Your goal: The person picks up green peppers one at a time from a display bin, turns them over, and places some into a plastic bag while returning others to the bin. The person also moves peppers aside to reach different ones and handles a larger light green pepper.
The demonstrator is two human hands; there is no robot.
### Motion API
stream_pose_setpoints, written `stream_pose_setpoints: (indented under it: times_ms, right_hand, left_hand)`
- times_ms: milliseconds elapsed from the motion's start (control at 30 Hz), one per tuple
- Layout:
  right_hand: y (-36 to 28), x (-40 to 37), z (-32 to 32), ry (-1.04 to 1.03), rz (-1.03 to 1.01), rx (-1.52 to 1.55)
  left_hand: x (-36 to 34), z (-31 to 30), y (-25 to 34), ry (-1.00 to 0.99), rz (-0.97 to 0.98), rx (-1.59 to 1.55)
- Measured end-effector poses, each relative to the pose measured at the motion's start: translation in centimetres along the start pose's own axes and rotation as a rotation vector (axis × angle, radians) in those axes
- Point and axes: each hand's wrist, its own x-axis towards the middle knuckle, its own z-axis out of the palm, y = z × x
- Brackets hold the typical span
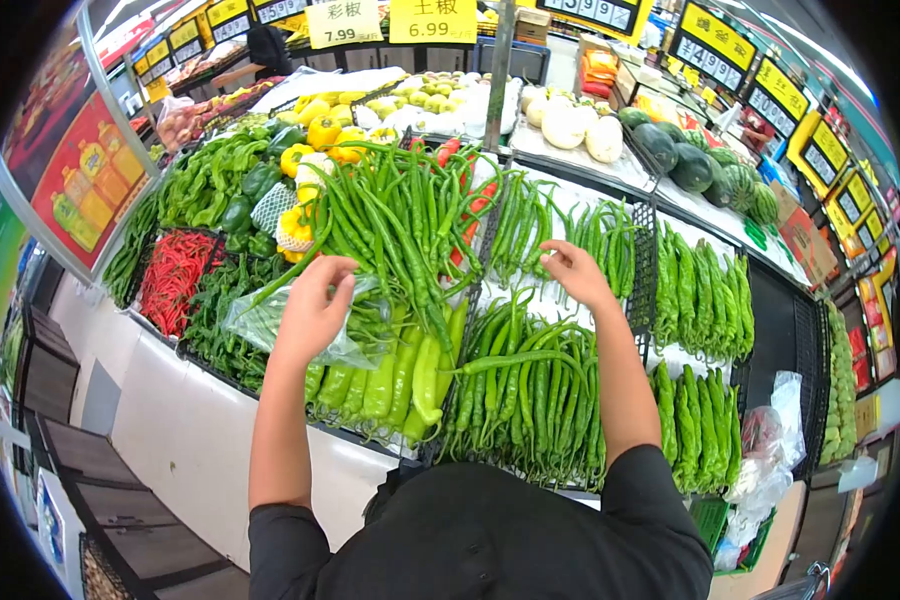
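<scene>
My left hand is at the left edge of a big loose pile of long green chilies, with its fingers bent toward each other beside a clear plastic bag. Whether it grips anything is too small to tell. Over the right-hand display, my right hand hovers with thumb and fingers curled but apart, nothing between them. Below it lie neat rows of long green chilies, one lying crosswise on top. Thick light green peppers fill the front middle, partly under the pile.
Red chilies and dark green peppers lie at left. More green pepper rows stand right, near a black crate divider. A metal post rises behind. Plastic bags hang at lower right. Watermelons sit farther back.
</scene>
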Motion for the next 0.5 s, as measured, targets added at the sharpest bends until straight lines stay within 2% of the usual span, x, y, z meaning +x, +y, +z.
stream_pose_setpoints:
  times_ms: [67, 133, 233, 333, 367, 500]
  right_hand:
    - [-2.3, -4.1, 0.6, -0.038, -0.024, 0.183]
    - [-4.7, -8.2, 1.7, -0.057, 0.009, 0.235]
    - [-5.3, -12.8, 4.9, -0.106, -0.028, 0.436]
    - [-6.1, -16.3, 7.0, -0.191, -0.001, 0.439]
    - [-5.9, -17.2, 7.5, -0.206, -0.007, 0.418]
    - [-5.5, -19.5, 8.6, -0.235, 0.092, 0.419]
  left_hand:
    - [2.0, 0.9, -0.5, -0.105, 0.075, 0.043]
    - [4.7, 2.6, -3.8, -0.209, 0.164, 0.098]
    - [8.1, 4.2, -7.1, -0.327, 0.093, 0.319]
    - [10.4, 4.7, -6.6, -0.55, -0.362, 0.025]
    - [10.9, 5.2, -7.8, -0.557, -0.392, -0.023]
    - [11.4, 5.9, -7.8, -0.507, -0.344, 0.174]
